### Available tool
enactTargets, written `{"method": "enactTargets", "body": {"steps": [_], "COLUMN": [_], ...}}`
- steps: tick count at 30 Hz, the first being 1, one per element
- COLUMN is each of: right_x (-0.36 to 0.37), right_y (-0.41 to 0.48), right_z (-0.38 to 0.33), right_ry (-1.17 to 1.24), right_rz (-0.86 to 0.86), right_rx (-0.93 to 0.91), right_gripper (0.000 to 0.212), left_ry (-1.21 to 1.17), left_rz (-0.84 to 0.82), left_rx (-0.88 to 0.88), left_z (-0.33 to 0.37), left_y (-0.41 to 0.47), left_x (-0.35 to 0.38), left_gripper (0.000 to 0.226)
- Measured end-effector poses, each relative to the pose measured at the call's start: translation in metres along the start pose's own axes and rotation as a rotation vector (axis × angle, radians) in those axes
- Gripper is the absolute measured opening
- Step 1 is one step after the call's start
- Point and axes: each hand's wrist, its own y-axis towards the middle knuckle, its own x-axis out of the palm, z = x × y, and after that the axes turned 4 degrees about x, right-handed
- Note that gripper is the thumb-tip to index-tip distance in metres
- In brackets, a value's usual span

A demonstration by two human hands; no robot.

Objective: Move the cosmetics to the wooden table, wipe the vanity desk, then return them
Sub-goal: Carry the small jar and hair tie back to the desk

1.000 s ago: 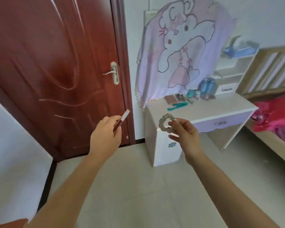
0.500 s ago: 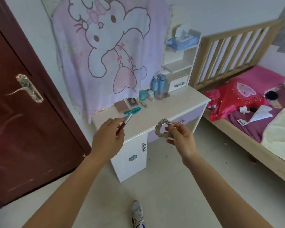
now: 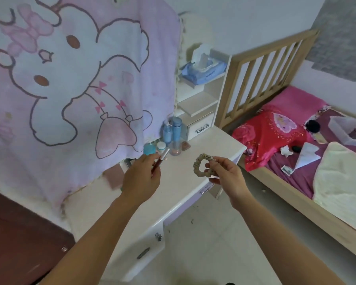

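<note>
The white counter (image 3: 185, 182) ran from about 8 o'clock up to 2 o'clock across the view. Its front edge had bare floor (image 3: 224, 233) beside it, toward 5 o'clock. Most of the top was bare in the middle and at the near end. At the far end, near 12 o'clock, stood a small crowd of things: two blue bottles (image 3: 173, 130), a teal jar (image 3: 149, 149), a small white jar (image 3: 161, 146) and a clear pink bottle (image 3: 175, 150). They stood close together, right by the hanging pink blanket (image 3: 80, 89). A bed (image 3: 296, 151) lay at 3 o'clock, with a strip of floor between it and the counter's corner.

Both arms reached forward over the counter. The left hand (image 3: 141, 179) was at about 11 o'clock, with its back to the camera. Its grip was closed on a thin dark red makeup stick (image 3: 160, 161) with a silver cap, which pointed up toward the jars. The right hand (image 3: 226, 177) was at about 1 o'clock, above the counter's front edge. Its grip pinched a beige hair scrunchie (image 3: 200, 167) between thumb and fingers, and the ring hung out to the left. The two hands were near each other but apart.
</note>
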Motion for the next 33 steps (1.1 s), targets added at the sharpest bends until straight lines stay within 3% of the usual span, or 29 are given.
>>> {"method": "enactTargets", "body": {"steps": [7,12,16,22,25,29,31,33], "right_x": [-0.016,-0.026,-0.025,-0.006,0.003,0.022,0.035,0.047], "right_y": [0.149,0.244,0.299,0.356,0.368,0.371,0.365,0.356], "right_z": [0.031,0.054,0.061,0.078,0.089,0.107,0.118,0.13], "right_ry": [0.072,-0.058,-0.164,-0.234,-0.275,-0.308,-0.409,-0.57], "right_rz": [-0.06,-0.176,-0.297,-0.334,-0.314,-0.214,-0.162,-0.159], "right_rx": [0.218,0.352,0.414,0.467,0.47,0.459,0.343,0.095], "right_gripper": [0.014,0.015,0.011,0.012,0.014,0.012,0.008,0.01], "left_ry": [0.043,0.217,0.266,-0.006,-0.101,-0.095,-0.07,-0.045], "left_rz": [-0.074,-0.173,-0.214,-0.156,-0.144,-0.212,-0.223,-0.233], "left_rx": [-0.168,-0.309,-0.365,-0.829,-0.997,-1.049,-1.049,-1.034], "left_z": [-0.02,-0.032,-0.041,-0.056,-0.078,-0.112,-0.127,-0.137], "left_y": [0.072,0.104,0.116,0.142,0.156,0.173,0.176,0.177], "left_x": [0.099,0.163,0.204,0.242,0.254,0.261,0.263,0.265], "left_gripper": [0.025,0.016,0.021,0.016,0.017,0.025,0.024,0.022]}}
